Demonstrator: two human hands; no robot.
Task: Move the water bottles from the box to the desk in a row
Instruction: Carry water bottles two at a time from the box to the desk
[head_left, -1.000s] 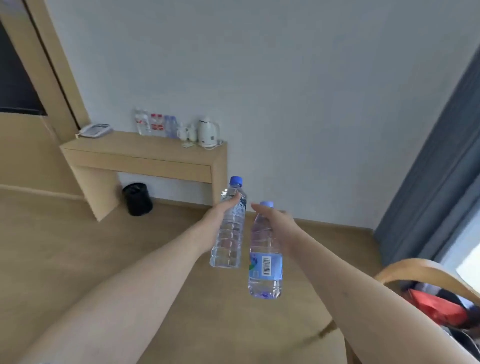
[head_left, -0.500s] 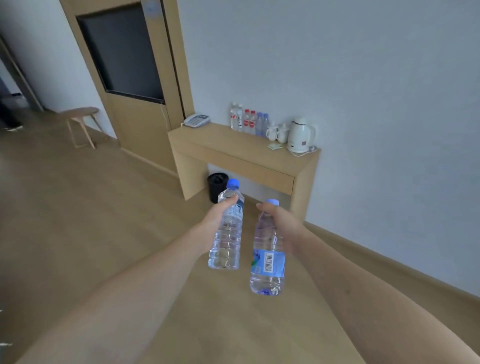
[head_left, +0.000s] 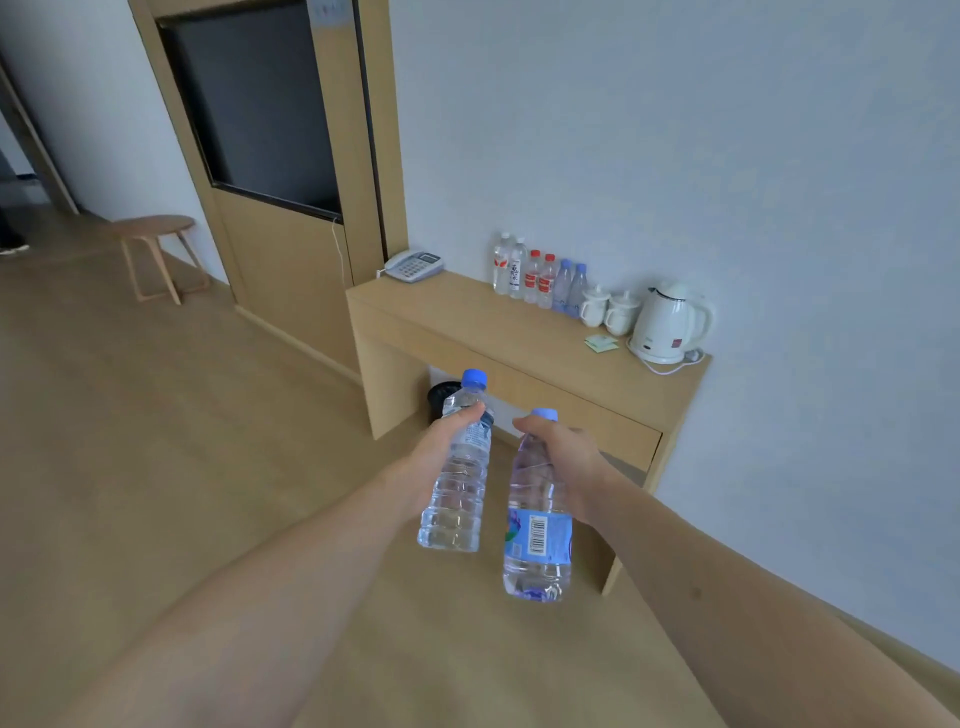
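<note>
Wooden flooring fills most of the shot, and both arms reach out over it toward a pale wall. Nearest in, the right hand (head_left: 563, 462) is wrapped round the upper part of a labelled bottle (head_left: 537, 525), the one with the blue barcode label and pale blue cap. Just beside it the left hand (head_left: 449, 441) is curled round the shoulder of a clear ribbed bottle (head_left: 457, 483) with a darker blue cap. Both hang roughly upright in the air, close together but not touching, well short of the surface.

Handling-wise they look full, so a bit of weight each, and thin plastic like that probably dents if squeezed hard. Holding high near the neck, like now, seems fine for carrying; for setting them down a hold round the middle would likely be steadier. The smooth label could be slippery.

Further off, the surface (head_left: 467, 322) is a light wood desk against the wall. A row of bottles (head_left: 540, 278) already stands along its back edge, six as far as can be told, right next to two white mugs (head_left: 608, 312), then a white kettle (head_left: 667, 322) and some small green packets (head_left: 601, 343). A phone (head_left: 414, 265) sits at the left end, a black bin (head_left: 444, 397) underneath. Beyond that there's a dark panel in a wood frame and a round stool (head_left: 153, 249). No box anywhere in view.
</note>
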